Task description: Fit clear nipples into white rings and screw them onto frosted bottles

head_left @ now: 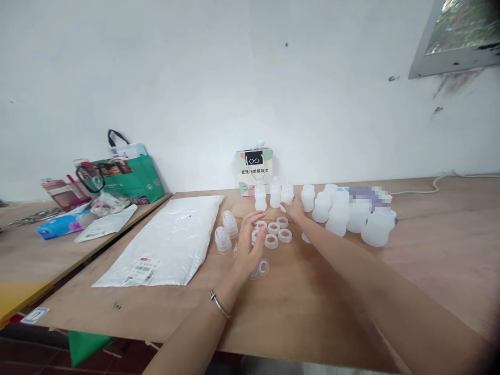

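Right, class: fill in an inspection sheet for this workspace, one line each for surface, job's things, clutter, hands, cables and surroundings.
Surface: wooden table, second table to the left.
Job's things: white bottles, rings, ribbed caps.
Clutter: plastic bag, small box, green bag, tissue pack.
Hands: left hand open over the rings; right hand reaching among the bottles, grip not clear.
Cables: white cable at the wall.
Surroundings: white wall, window corner.

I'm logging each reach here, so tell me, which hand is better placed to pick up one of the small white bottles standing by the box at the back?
Probably the right hand: its fingertips are already at the small white bottles. The left hand sits nearer, over the plastic rings.
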`<control>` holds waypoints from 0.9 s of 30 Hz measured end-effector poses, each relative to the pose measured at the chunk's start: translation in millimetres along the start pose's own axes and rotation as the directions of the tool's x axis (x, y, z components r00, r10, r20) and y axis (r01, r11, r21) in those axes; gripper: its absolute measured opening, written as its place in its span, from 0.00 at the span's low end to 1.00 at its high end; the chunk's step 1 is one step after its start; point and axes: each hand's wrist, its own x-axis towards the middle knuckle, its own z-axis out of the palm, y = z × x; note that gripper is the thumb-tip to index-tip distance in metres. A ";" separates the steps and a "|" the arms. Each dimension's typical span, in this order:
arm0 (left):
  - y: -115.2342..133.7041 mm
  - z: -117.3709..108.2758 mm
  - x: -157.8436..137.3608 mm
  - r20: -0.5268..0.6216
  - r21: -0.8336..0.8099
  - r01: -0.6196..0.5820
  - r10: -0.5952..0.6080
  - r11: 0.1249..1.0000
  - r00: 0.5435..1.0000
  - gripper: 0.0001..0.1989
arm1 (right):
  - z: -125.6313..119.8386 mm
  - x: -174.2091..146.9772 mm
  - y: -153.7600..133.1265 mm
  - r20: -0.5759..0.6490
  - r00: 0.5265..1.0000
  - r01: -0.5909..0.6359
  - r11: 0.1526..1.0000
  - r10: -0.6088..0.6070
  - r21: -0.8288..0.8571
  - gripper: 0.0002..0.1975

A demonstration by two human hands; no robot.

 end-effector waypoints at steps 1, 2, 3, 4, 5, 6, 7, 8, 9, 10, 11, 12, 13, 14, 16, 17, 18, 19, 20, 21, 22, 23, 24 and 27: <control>0.1 -0.1 -0.2 0.004 0.001 -0.001 0.001 1.000 1.000 0.13 | -2.4 -4.1 -1.1 -0.003 1.000 0.017 1.000 -0.017 0.014 0.28; 0.2 -0.2 -0.2 0.006 0.002 -0.002 0.002 1.000 1.000 0.13 | -6.2 -9.7 -2.4 -0.006 0.999 0.039 0.999 -0.039 0.028 0.29; 0.3 -0.4 -0.1 0.007 0.001 -0.006 0.006 1.000 1.000 0.14 | -11.5 -16.8 -4.1 -0.007 0.998 0.064 0.997 -0.064 0.041 0.29; 0.4 -0.6 0.2 0.004 0.002 -0.012 0.012 1.000 1.000 0.13 | -18.6 -25.4 -5.8 -0.004 0.996 0.091 0.994 -0.091 0.052 0.28; 0.5 -0.8 0.6 -0.001 0.007 -0.019 0.019 1.000 1.000 0.13 | -27.5 -35.2 -7.5 0.004 0.992 0.126 0.990 -0.127 0.064 0.26; 0.6 -0.9 1.2 -0.008 0.017 -0.025 0.025 1.000 1.000 0.12 | -38.1 -46.0 -8.8 0.018 0.986 0.164 0.984 -0.166 0.074 0.23; 0.5 -1.0 1.8 -0.014 0.033 -0.028 0.028 0.999 1.000 0.10 | -50.2 -57.2 -9.6 0.040 0.976 0.208 0.974 -0.212 0.088 0.20; 0.4 -1.1 2.4 -0.018 0.048 -0.029 0.030 0.998 0.999 0.08 | -63.4 -68.3 -9.6 0.070 0.955 0.279 0.954 -0.287 0.107 0.16; 0.1 -1.0 3.1 -0.018 0.060 -0.029 0.030 0.998 0.999 0.07 | -77.0 -78.7 -8.6 0.102 0.930 0.342 0.933 -0.353 0.109 0.14; -0.3 -1.0 3.6 -0.013 0.068 -0.027 0.028 0.997 1.000 0.07 | -90.6 -87.7 -6.4 0.109 0.906 0.401 0.912 -0.408 0.085 0.13; -0.7 -0.9 4.2 -0.002 0.074 -0.025 0.025 0.997 1.000 0.07 | -103.3 -94.8 -3.0 0.088 0.882 0.461 0.886 -0.463 0.042 0.11; -1.1 -1.0 4.7 0.016 0.079 -0.022 0.021 0.997 1.000 0.07 | -114.8 -99.8 1.7 0.046 0.864 0.501 0.865 -0.501 -0.004 0.10; -1.4 -1.1 5.1 0.037 0.086 -0.016 0.013 0.996 0.999 0.08 | -124.4 -102.5 7.3 -0.010 0.858 0.513 0.858 -0.513 -0.039 0.10; -1.5 -1.3 5.4 0.057 0.095 -0.009 0.003 0.995 0.998 0.08 | -132.1 -103.1 13.6 -0.089 0.855 0.506 0.860 -0.511 -0.070 0.12; -1.2 -1.9 5.8 0.104 0.113 0.012 -0.023 0.993 0.994 0.10 | -141.2 -99.1 26.5 -0.265 0.850 0.443 0.890 -0.455 -0.104 0.18; -1.0 -2.1 6.0 0.127 0.118 0.019 -0.034 0.993 0.991 0.11 | -143.1 -95.6 32.1 -0.339 0.845 0.402 0.909 -0.414 -0.110 0.21; -1.0 -2.2 6.1 0.149 0.121 0.025 -0.043 0.992 0.988 0.12 | -143.6 -91.8 36.5 -0.393 0.841 0.359 0.927 -0.371 -0.107 0.23; -1.1 -2.2 6.2 0.172 0.123 0.029 -0.050 0.992 0.984 0.13 | -143.2 -88.4 39.5 -0.421 0.844 0.322 0.942 -0.333 -0.100 0.24; -1.5 -2.0 6.4 0.198 0.129 0.031 -0.057 0.991 0.979 0.13 | -142.3 -85.8 40.9 -0.428 0.850 0.296 0.951 -0.306 -0.092 0.26; -2.2 -1.9 6.6 0.229 0.143 0.033 -0.066 0.989 0.971 0.14 | -141.2 -84.3 40.7 -0.431 0.853 0.285 0.954 -0.295 -0.090 0.26; -3.0 -1.9 6.8 0.269 0.169 0.034 -0.079 0.985 0.960 0.14 | -140.1 -84.4 39.2 -0.432 0.850 0.291 0.952 -0.302 -0.093 0.27; -3.9 -2.2 7.0 0.318 0.208 0.028 -0.095 0.978 0.943 0.15 | -139.2 -85.8 36.7 -0.425 0.844 0.312 0.944 -0.327 -0.107 0.26; -4.6 -3.1 7.2 0.376 0.255 0.013 -0.112 0.967 0.920 0.16 | -138.3 -88.7 33.6 -0.403 0.839 0.344 0.930 -0.365 -0.127 0.25; -5.9 -9.2 7.5 0.572 0.390 -0.045 -0.204 0.920 0.795 0.16 | -134.3 -102.0 25.1 -0.172 0.858 0.456 0.872 -0.484 -0.178 0.16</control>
